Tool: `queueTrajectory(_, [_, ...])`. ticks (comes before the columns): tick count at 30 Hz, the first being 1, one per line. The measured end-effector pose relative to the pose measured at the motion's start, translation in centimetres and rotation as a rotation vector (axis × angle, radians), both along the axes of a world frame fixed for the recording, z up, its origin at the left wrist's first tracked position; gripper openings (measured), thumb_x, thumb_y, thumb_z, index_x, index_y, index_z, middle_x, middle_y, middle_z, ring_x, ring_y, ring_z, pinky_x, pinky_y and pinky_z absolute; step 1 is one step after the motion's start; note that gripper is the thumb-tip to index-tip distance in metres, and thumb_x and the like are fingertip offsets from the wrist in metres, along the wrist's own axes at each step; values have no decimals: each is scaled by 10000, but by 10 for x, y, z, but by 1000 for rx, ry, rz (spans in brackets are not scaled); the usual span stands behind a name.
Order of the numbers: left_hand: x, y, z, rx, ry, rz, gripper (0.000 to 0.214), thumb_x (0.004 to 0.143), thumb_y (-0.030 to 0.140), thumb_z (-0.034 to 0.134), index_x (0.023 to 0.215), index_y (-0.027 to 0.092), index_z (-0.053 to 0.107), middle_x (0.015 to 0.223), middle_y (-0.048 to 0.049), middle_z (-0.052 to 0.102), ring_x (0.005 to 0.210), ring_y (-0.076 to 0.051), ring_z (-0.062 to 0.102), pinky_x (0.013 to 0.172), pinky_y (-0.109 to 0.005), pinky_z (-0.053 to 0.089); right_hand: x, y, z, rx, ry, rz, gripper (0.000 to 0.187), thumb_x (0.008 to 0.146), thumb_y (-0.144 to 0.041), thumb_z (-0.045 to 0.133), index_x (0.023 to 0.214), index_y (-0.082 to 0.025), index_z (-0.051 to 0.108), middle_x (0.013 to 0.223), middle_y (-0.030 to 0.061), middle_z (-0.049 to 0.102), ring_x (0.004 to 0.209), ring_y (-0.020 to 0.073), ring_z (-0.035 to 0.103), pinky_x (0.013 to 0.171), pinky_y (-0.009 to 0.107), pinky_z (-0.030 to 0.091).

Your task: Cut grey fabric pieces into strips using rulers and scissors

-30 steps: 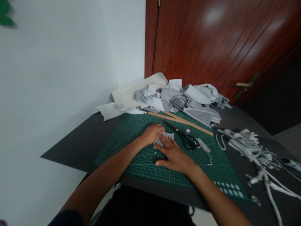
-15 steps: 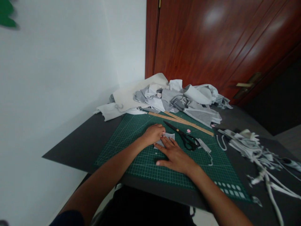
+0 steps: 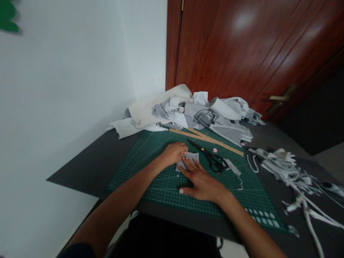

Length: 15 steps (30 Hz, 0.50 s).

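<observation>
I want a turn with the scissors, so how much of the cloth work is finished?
Some looks done: a heap of cut strips lies off to the right. Right now the left hand and right hand hold down a small grey piece on the green mat, scissors lying unheld beside it. A big cloth pile behind probably waits.

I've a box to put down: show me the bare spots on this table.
Bare: the table left of the cutting mat, and the mat's left part, between its edge and the left hand. Crowded: the fabric pile at the back, scissors at mid-mat, strips far right.
</observation>
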<state>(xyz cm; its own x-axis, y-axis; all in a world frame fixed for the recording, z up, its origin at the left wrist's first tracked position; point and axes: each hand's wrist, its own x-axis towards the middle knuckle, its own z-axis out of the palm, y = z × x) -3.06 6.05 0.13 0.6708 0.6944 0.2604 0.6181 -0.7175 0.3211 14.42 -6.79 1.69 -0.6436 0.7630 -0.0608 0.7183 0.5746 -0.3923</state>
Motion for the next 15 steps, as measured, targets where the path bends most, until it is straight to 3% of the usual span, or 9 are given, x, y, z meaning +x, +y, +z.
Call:
queueTrajectory(5, [-2,0,0,16,24,-19,166,969,188,552,912,223,704,948,-23,675,949,-198,615,809,-282,453,7,-2,6,-70,105,33,909,877,-621,696,1576,-115,409,1684,222,198,1587,340,138,1289,553,114])
queueTrajectory(9, [-2,1,-3,40,43,-53,169,970,161,532,958,211,693,986,-37,667,990,-209,600,843,-292,445,9,-2,9,-124,306,68,599,896,-578,701,1349,-187,694,1582,168,483,1493,332,414,1235,524,319])
queueTrajectory(12, [-2,4,-7,54,56,-81,153,969,163,540,959,205,687,984,-42,658,980,-213,592,831,-296,440,4,-1,6,-118,574,44,494,932,-521,686,1342,-245,695,1480,119,615,1398,286,545,1205,493,376])
queueTrajectory(15, [-3,8,-11,56,59,-113,120,966,184,567,954,208,684,965,-35,650,955,-205,592,806,-287,437,0,1,1,-145,836,10,450,966,-529,635,1340,-285,690,1486,87,615,1406,275,534,1195,484,381])
